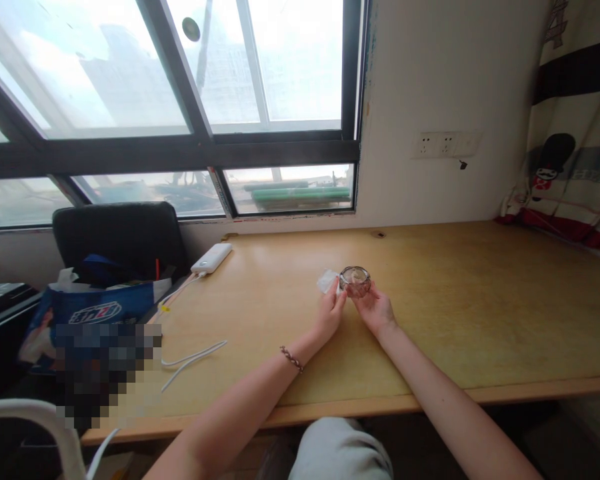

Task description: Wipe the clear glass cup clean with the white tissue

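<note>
Honey-coloured, a broad counter stretches below a dark-framed window and wall sockets; over its middle, a person's left hand and right hand pinch a glass dish in a shared grip. A white cabled device lies left, a printed curtain hangs right.

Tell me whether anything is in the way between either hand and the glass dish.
Nothing visible blocks the right hand from the glass dish, which both hands hold. Beside the left hand, left of the dish, is a crumpled white wad; I can't tell whether any sits between hand and dish.
</note>
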A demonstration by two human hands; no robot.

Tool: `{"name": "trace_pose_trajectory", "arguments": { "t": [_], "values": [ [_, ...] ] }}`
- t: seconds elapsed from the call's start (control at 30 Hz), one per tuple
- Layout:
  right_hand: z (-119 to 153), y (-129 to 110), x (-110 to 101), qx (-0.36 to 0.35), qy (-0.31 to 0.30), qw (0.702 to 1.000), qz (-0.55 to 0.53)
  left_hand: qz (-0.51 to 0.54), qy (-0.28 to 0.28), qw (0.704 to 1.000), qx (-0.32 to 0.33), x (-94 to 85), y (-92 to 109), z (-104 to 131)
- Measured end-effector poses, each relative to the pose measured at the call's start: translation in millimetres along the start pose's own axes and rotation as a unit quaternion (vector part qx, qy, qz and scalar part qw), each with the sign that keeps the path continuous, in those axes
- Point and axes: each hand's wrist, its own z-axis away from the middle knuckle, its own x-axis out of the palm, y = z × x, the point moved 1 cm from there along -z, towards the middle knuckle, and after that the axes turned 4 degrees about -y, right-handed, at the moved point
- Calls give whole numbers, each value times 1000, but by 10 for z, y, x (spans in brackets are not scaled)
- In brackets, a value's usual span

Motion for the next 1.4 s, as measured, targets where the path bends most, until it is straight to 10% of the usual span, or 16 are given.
{"name": "trace_pose_trajectory", "arguments": {
  "t": [0.27,0.57,0.97,1.4],
  "values": [
    [-52,-42,-58,-17,51,998,-20,-94,-127,987,7,180,-8,197],
    [-15,-23,21,1,70,998,-6,-389,-109,908,113,208,88,232],
    [58,18,149,-64,-10,989,137,-420,-146,874,196,136,141,174],
    [214,110,251,-142,-104,870,461,-255,-27,958,131,-46,396,94]
  ]
}}
